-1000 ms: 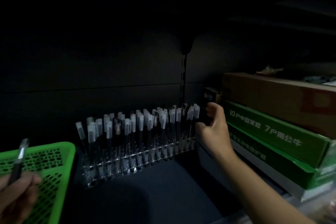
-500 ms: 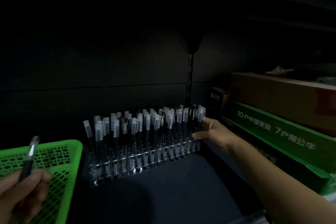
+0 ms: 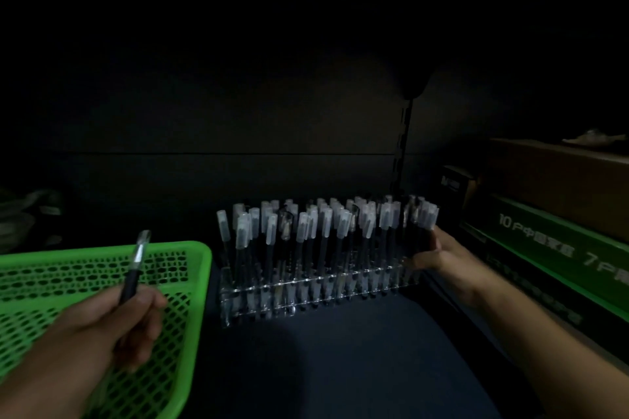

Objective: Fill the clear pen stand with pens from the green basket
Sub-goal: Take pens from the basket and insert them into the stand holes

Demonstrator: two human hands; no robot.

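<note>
Black pen (image 3: 132, 277) in curled left hand (image 3: 127, 321)

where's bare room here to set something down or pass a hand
Bare shelf in front of the pen stand, between the green basket and the right hand. Narrow gap between basket and stand. Crowded right of the stand: hand and boxes.

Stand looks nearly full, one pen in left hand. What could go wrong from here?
1. The pen stand is crowded and dimly lit; the pen in the left hand may miss a free hole or knock the standing pens.
2. The right hand grips only the stand's right end; a tug might tilt it and spill them.
</note>
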